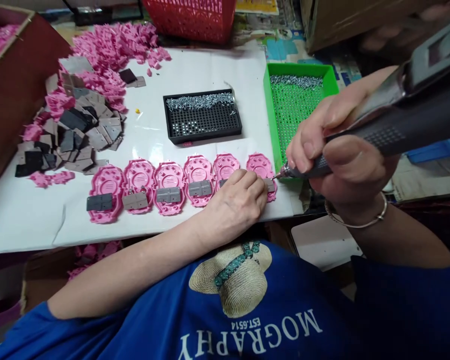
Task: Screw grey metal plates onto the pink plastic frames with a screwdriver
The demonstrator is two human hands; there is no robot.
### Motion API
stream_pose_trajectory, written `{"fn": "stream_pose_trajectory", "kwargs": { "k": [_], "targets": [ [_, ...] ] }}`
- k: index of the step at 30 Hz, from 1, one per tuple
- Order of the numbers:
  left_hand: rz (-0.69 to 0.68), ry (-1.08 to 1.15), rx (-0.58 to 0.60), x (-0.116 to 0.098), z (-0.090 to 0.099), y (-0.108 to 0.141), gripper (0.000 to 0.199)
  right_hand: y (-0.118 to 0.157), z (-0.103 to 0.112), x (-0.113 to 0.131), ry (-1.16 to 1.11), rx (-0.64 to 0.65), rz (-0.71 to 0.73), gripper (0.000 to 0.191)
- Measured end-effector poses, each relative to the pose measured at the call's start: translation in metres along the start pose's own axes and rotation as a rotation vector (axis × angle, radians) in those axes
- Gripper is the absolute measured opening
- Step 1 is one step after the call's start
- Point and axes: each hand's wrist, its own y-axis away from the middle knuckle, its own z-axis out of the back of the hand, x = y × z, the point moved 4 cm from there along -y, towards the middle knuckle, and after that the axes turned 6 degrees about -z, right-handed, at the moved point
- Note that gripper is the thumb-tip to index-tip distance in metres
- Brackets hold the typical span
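Several pink plastic shells lie in a row along the table's front edge, each with a grey or dark plate across it. My left hand [237,206] rests over the right end of the row, its fingers curled down at the plate of the rightmost shell [260,165]; what its fingertips hold, if anything, is hidden. In my right hand [345,150] is a dark electric screwdriver [382,130], tilted, with its tip at the right end of that shell's plate. A grey plate [199,188] lies across the shell just left of my left hand.
A black tray [202,135] of screws sits behind the row, and a green tray [268,107] of screws is at its right. Pink parts [112,47] and grey plates [99,134] are heaped at the left beside a box [22,75]. A red basket [191,20] stands at the back.
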Motion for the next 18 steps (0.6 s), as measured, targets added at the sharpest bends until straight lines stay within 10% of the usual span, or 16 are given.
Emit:
{"fn": "stream_pose_trajectory", "kwargs": {
  "k": [12,18],
  "targets": [
    [0.016,0.063,0.093,0.004,-0.001,0.002,0.022,0.000,-0.001,0.007,0.022,-0.039,-0.142,0.027],
    [0.004,0.039,0.024,0.001,0.000,0.001,0.020,-0.012,0.015,0.036,0.107,-0.247,0.077,0.032]
  ]
}}
